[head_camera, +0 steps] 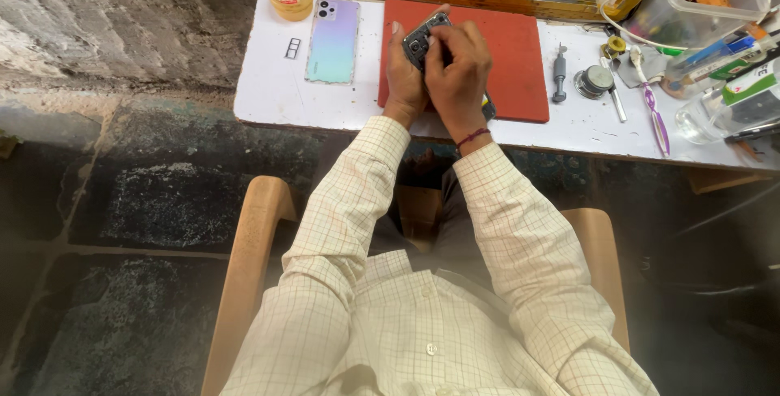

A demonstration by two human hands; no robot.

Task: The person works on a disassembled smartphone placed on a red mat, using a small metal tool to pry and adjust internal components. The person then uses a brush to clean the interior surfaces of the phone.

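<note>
Hands gripped an opened phone (424, 38) above the red mat (512, 63): the left hand (402, 71) closed around its edge, the right hand (459, 67) curled over it, fingertips working near the camera end. Judging by this, disassembly was under way, calling for fine, steady prying. Back cover (333, 40) lay apart on the surface (268, 87).
</note>
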